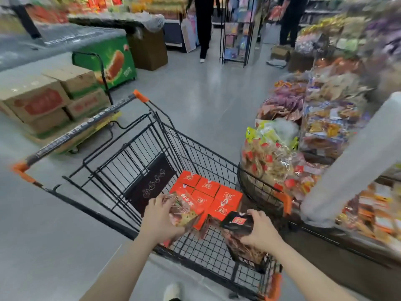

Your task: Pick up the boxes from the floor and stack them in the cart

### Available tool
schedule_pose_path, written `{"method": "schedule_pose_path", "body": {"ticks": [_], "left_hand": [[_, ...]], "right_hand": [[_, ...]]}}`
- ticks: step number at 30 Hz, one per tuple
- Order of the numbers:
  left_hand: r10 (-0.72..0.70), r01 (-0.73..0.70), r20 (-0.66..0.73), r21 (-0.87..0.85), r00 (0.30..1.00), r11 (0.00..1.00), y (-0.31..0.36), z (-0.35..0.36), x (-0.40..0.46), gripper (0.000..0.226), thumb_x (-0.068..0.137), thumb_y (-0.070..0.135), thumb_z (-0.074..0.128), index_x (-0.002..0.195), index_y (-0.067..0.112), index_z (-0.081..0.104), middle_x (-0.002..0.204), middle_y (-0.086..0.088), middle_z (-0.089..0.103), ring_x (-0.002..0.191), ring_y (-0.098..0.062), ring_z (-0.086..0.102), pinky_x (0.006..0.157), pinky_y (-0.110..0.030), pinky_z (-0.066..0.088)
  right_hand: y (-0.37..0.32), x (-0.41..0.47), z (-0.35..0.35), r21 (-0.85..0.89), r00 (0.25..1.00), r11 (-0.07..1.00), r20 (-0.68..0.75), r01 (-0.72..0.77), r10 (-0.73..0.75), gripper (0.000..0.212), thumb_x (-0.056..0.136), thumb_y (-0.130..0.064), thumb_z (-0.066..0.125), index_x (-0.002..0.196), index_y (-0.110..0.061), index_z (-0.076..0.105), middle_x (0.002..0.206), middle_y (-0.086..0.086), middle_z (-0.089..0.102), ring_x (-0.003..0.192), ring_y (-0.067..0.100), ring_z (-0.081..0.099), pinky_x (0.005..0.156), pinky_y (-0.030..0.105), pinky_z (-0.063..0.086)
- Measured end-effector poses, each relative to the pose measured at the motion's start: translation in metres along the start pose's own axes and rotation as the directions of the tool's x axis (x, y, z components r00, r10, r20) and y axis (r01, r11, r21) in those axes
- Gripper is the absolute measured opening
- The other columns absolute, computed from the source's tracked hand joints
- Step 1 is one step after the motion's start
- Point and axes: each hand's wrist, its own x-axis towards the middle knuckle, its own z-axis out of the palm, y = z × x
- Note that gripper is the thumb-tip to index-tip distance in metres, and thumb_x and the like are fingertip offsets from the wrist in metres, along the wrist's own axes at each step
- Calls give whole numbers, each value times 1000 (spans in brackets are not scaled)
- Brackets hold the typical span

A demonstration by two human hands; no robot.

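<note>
Two hands lower boxes into a shopping cart in a shop aisle.
The left hand (161,216) grips a red box (184,210); the right hand (259,230) grips a dark box (240,237), both over the cart (195,146). Next, probably set them beside the orange boxes (211,195) just beyond the hands. A snack basket (258,187) crowds the right.

The cart (152,148) is open on top, its near mesh floor bare; orange boxes (208,192) fill the far right corner. A snack display (282,153) crowds its right side, and open floor (206,94) lies ahead.
</note>
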Motion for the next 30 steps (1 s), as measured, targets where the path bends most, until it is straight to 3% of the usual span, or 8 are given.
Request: {"method": "schedule_pose_path", "body": {"ticks": [3, 9, 14, 18, 21, 24, 27, 30], "left_hand": [[49, -55, 104, 60, 993, 997, -22, 13, 34, 104, 45, 74, 49, 139, 30, 37, 141, -3, 32, 124, -26, 31, 108, -41, 33], [142, -175, 285, 93, 948, 980, -87, 44, 82, 102, 46, 78, 52, 135, 29, 43, 135, -1, 35, 117, -25, 35, 101, -39, 38], [196, -265, 419, 114, 887, 957, -119, 61, 99, 104, 47, 79, 51, 137, 29, 41, 133, -2, 39, 117, -27, 36, 101, -42, 38], [170, -235, 461, 88, 871, 968, -126, 73, 110, 102, 48, 75, 55, 138, 30, 39, 136, -1, 36, 118, -25, 34, 101, -40, 38], [160, -246, 478, 123, 863, 962, -119, 83, 117, 101, 49, 77, 51, 136, 29, 38, 136, -2, 32, 118, -24, 32, 102, -41, 37], [136, -216, 471, 120, 872, 969, -118, 90, 119, 100, 47, 76, 50, 135, 30, 38, 132, -1, 33, 116, -23, 31, 100, -40, 36], [121, -175, 472, 72, 873, 982, -123, 91, 115, 100, 45, 73, 50, 135, 30, 39, 131, 1, 31, 116, -22, 29, 101, -39, 36], [138, -176, 459, 42, 878, 983, -122, 88, 114, 102, 45, 73, 49, 137, 29, 39, 133, 0, 32, 117, -23, 29, 102, -39, 36]], "right_hand": [[-6, 23, 22, -36, 994, 994, 47, -99, 101, 102, 62, -46, 68, 147, -14, 20, 134, 8, 29, 125, 27, 34, 99, 34, 42], [-34, 48, 64, -128, 978, 970, 3, -205, 207, 90, 62, -49, 68, 140, -21, 33, 126, -2, 40, 117, 20, 38, 88, 34, 46], [-57, 56, 94, -51, 972, 971, -10, -234, 234, 81, 70, -45, 70, 138, -20, 34, 129, 0, 41, 119, 20, 40, 93, 30, 39], [-55, 73, 114, -59, 957, 956, -57, -286, 283, 88, 69, -50, 74, 138, -21, 29, 133, -1, 34, 122, 17, 37, 94, 32, 42], [-39, 97, 133, -22, 967, 968, -68, -249, 247, 81, 70, -36, 77, 136, -21, 33, 130, 0, 33, 122, 20, 38, 96, 30, 41], [-15, 116, 155, -37, 968, 968, -35, -250, 249, 91, 65, -24, 81, 139, -23, 30, 136, -1, 28, 126, 20, 35, 95, 30, 43], [-5, 119, 173, -168, 962, 948, -34, -272, 270, 89, 68, -28, 81, 140, -25, 29, 139, 0, 22, 132, 22, 26, 89, 32, 49], [-6, 118, 175, -244, 964, 933, -47, -266, 262, 84, 71, -29, 80, 140, -27, 32, 142, 2, 26, 135, 25, 17, 97, 37, 45]]}}
